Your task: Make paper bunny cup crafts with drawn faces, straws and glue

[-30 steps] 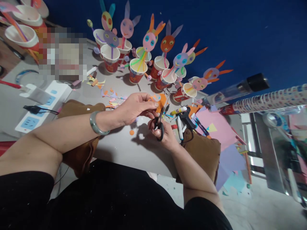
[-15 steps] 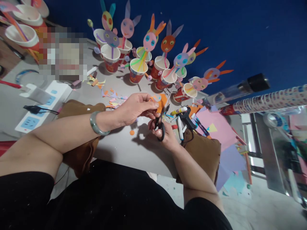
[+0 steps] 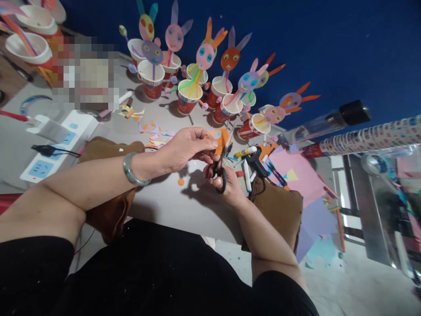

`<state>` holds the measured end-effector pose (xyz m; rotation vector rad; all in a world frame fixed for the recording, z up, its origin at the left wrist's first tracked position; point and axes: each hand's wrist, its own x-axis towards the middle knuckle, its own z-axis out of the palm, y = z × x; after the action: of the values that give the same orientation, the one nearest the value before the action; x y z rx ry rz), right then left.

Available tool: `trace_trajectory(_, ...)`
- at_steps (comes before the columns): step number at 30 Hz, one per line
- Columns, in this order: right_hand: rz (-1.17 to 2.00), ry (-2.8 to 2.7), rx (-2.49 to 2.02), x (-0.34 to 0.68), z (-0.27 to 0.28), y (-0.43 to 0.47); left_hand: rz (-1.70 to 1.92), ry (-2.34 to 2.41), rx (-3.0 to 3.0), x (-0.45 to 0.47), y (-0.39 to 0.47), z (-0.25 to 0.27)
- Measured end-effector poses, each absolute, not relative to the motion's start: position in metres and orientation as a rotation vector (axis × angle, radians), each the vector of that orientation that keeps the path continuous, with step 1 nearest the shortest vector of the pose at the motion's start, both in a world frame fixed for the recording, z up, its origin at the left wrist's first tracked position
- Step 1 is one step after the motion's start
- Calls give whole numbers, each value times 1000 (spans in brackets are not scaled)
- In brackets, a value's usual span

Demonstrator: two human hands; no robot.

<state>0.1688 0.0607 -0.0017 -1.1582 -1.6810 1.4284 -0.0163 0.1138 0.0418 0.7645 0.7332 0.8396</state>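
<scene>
Between thumb and fingers, my left hand (image 3: 189, 149) pinches a small piece of orange paper (image 3: 223, 139). My right hand (image 3: 228, 184) is closed around the black handles of a pair of scissors (image 3: 222, 181). The blades point up and away from me, right at the edge of the orange paper; whether they are apart is hard to make out. On the table (image 3: 194, 215) just below my hands lies a small orange paper disc (image 3: 180, 181). Colourful paper scraps (image 3: 154, 134) are scattered beyond my left hand.
Paper cups with rabbit-faced figures (image 3: 190, 96) line the blue wall. A glue gun (image 3: 258, 163), markers (image 3: 247, 175) and coloured paper sheets (image 3: 296, 171) lie to the right. At left is a power strip (image 3: 62, 140). Brown cloth covers (image 3: 279, 210) lie over the table's near edge.
</scene>
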Motion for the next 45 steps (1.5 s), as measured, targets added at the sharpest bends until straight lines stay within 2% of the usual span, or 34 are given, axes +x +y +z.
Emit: trace_trajectory(45,1431,-1679,-1211,172,8,63,886,739,861,-18,118,42)
